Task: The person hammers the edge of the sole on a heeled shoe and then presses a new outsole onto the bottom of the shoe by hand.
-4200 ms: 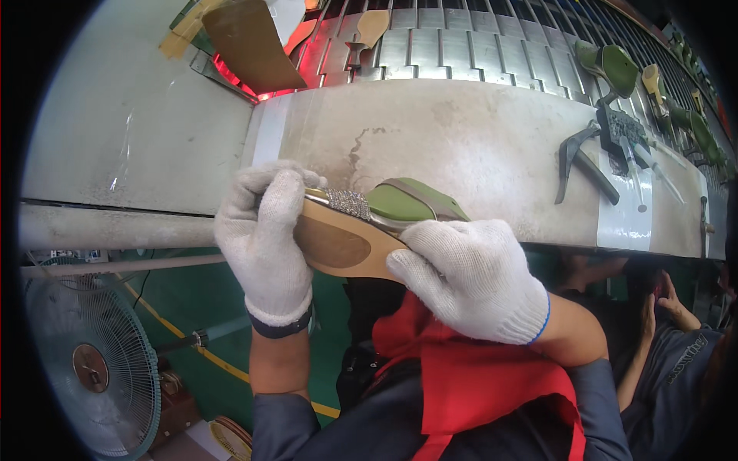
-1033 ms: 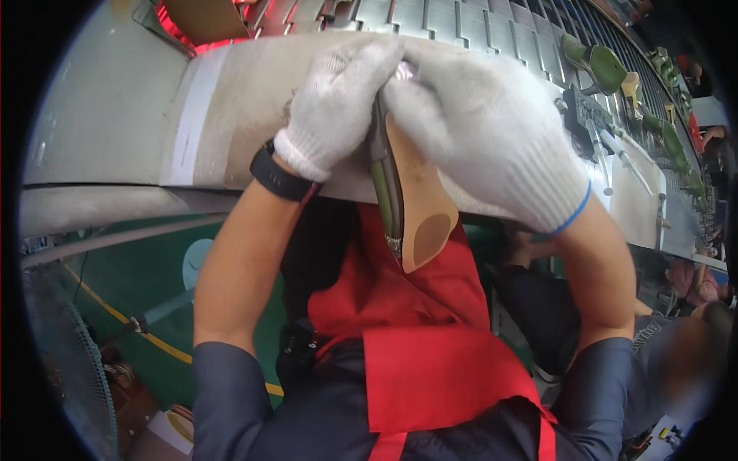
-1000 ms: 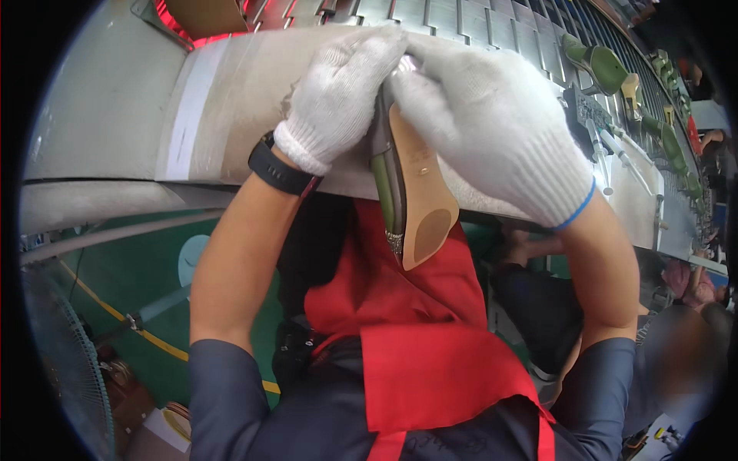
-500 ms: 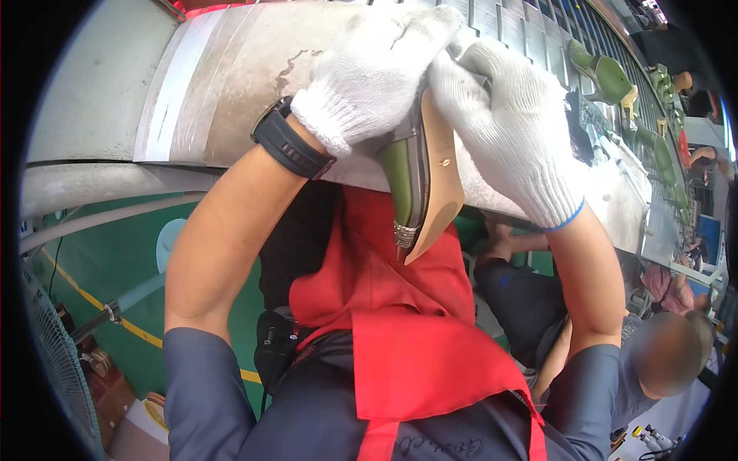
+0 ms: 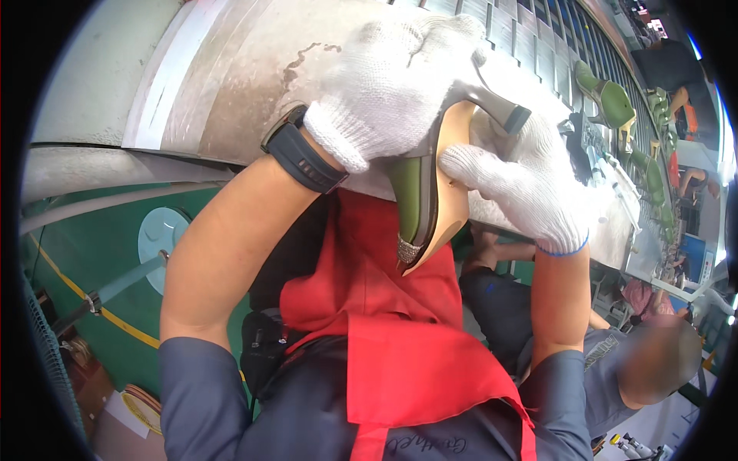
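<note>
A green high-heeled shoe (image 5: 410, 196) hangs toe-down at the near edge of the worktable. Its tan sole (image 5: 452, 211) faces right, a sparkling band circles the pointed toe, and the slim heel (image 5: 500, 107) sticks out to the right. White knit gloves cover both hands. My left hand (image 5: 400, 84) is closed around the back part of the shoe, its fingertips partly hidden. On the other side, my right hand (image 5: 530, 180) lays its thumb against the sole, with its other fingers bent behind the heel and partly out of sight.
The pale worktable (image 5: 254, 84) runs under my hands, with a slatted conveyor (image 5: 530, 46) beyond. More green shoes (image 5: 607, 92) stand along it at right. A co-worker (image 5: 600, 369) sits at lower right. A round light-blue stool seat (image 5: 157, 242) is at left, above the green floor.
My right hand has slid down from the heel end to the middle of the sole, bringing the heel into view. The shoe sits slightly lower; my left hand has shifted right with it.
</note>
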Demonstrator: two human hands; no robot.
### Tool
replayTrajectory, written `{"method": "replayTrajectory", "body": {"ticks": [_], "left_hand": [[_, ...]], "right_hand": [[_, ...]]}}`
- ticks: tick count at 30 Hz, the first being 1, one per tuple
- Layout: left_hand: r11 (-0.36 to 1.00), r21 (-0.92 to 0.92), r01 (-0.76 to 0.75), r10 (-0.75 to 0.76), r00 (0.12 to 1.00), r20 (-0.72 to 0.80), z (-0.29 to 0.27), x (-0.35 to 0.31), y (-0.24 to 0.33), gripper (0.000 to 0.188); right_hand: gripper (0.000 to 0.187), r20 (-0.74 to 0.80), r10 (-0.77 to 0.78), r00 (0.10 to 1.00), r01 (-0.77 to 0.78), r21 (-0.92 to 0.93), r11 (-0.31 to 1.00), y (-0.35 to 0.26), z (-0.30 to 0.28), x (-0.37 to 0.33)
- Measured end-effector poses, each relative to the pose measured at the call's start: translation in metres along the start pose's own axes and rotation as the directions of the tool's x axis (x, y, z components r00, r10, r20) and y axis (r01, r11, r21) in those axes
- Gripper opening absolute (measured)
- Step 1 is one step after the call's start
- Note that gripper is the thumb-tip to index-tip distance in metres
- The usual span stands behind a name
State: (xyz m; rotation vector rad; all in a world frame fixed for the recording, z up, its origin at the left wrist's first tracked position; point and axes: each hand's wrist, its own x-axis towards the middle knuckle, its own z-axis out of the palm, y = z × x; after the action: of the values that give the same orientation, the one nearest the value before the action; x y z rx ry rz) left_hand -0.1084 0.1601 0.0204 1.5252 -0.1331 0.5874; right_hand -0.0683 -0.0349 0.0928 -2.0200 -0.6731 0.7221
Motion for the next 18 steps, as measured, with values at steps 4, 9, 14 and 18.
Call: {"method": "replayTrajectory", "body": {"ticks": [4, 9, 14, 18], "left_hand": [[0.996, 0.074, 0.057, -0.056, 0.998, -0.016, 0.004, -0.002, 0.001, 0.034], [0.825, 0.476, -0.304, 0.324, 0.945, 0.042, 0.006, 0.008, -0.016, 0.028], [0.570, 0.694, -0.439, 0.397, 0.887, 0.236, -0.011, -0.003, -0.017, 0.036], [0.518, 0.715, -0.469, 0.441, 0.863, 0.246, -0.011, -0.003, -0.016, 0.039]], "right_hand": [[0.093, -0.014, 0.007, 1.000, -0.007, 0.005, 1.000, -0.001, 0.001, 0.002], [0.090, -0.056, -0.065, 0.996, 0.067, 0.038, 0.997, 0.000, 0.002, 0.003], [0.064, -0.077, -0.054, 0.996, 0.061, 0.095, 0.994, 0.024, -0.006, 0.017], [0.063, -0.167, -0.196, 0.966, 0.205, 0.035, 0.978, 0.037, -0.002, 0.029]]}}
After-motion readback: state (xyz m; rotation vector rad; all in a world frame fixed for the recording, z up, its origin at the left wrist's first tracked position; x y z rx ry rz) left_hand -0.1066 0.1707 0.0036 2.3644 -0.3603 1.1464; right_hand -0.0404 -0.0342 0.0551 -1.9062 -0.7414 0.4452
